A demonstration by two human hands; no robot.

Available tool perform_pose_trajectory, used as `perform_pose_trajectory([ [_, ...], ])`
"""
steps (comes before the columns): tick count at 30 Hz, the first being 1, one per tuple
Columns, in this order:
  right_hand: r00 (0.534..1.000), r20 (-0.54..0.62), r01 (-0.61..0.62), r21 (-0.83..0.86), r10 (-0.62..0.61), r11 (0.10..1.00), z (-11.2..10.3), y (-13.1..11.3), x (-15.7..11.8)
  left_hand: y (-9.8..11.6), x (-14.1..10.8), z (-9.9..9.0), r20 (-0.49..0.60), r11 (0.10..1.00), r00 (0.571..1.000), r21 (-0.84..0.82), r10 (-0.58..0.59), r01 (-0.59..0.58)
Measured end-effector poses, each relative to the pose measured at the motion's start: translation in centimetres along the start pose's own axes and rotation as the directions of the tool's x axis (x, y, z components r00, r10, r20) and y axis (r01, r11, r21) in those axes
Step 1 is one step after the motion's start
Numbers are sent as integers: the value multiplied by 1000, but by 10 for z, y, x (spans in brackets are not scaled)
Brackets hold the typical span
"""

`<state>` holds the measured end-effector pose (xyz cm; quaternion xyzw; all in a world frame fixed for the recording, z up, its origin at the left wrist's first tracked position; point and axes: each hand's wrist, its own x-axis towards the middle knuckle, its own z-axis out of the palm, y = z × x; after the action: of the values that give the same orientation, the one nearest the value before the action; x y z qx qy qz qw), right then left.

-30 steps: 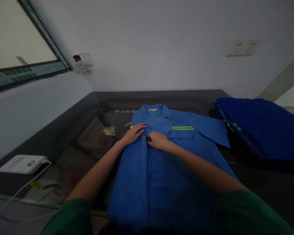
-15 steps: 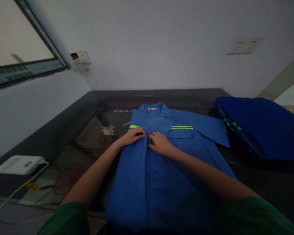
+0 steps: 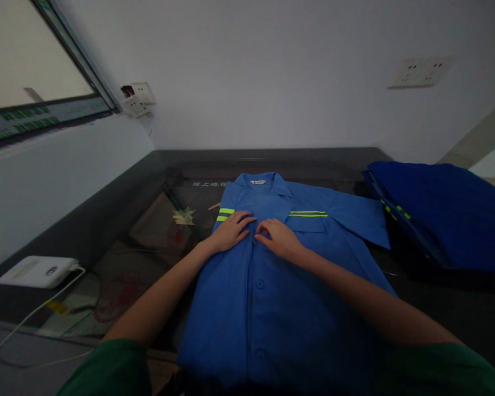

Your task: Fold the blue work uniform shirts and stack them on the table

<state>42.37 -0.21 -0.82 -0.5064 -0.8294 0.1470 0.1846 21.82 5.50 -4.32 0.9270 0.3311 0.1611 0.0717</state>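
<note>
Fingers of the left hand (image 3: 230, 233) are now spread flatter, so the blue, lime-striped cloth shirt (image 3: 297, 289) is pressed, not pinched; those of the right hand (image 3: 279, 237) are curled, barely parted, hold untellable. The shirt is laid front-up on the dark, glossy table (image 3: 124, 203).

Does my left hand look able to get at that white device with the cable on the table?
Probably yes: your left hand rests on the blue shirt, and the white device sits uncovered over on your left, with nothing seen standing on the tabletop between them.
</note>
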Motion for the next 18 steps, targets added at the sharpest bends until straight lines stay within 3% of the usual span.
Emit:
perform_pose_trajectory([
  [3, 997, -73, 14, 42, -11, 999, -1, 3, 8, 3, 0, 4, 29, 995, 999, 98, -27, 24],
  [6, 998, -57, 2, 80, 2, 997, 6, 3, 19, 4, 2, 6, 24, 988, 998, 142, -56, 52],
  [10, 995, 14, -96, 90, 95, 991, 13, 1, 37, 18, -5, -6, -143, 976, 978, 134, -153, 172],
  [12, 993, 38, -113, 73, 110, 991, 14, -1, 45, 38, -17, -22, -223, 960, 943, 71, -248, 270],
  [14, 994, 58, -101, 52, 98, 994, 14, -3, 50, 68, -37, -43, -229, 934, 906, -46, -356, 355],
  [16, 993, 78, -91, 32, 89, 995, 14, -5, 54, 107, -65, -63, -143, 886, 881, -189, -452, 424],
  [18, 991, 102, -93, 15, 91, 996, 15, -6, 54, 149, -101, -72, 21, 816, 862, -313, -506, 486],
])
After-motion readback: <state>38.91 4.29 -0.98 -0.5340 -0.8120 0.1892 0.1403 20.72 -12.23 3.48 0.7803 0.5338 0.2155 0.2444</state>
